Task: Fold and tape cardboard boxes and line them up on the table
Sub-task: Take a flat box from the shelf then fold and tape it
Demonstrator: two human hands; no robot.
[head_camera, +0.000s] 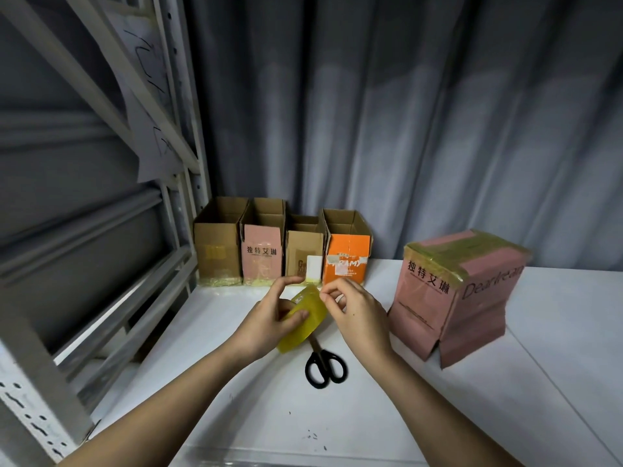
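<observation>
The tape roll (302, 317) is gripped by the left hand (269, 318) above the tabletop (556, 382), thumb over its rim. Its upper edge is picked at by the pinched fingertips of the right hand (357, 315), probably seeking the tape's loose end. The pink box (451, 294), already partly taped, stands at three o'clock from the hands, nearer the right. Four open boxes (283, 244) are lined up at twelve o'clock.

A yellow tape roll (302, 318) above black-handled scissors (324, 365); beside them, a pink box (451, 294) with black lettering, on a white table (539, 382).
</observation>
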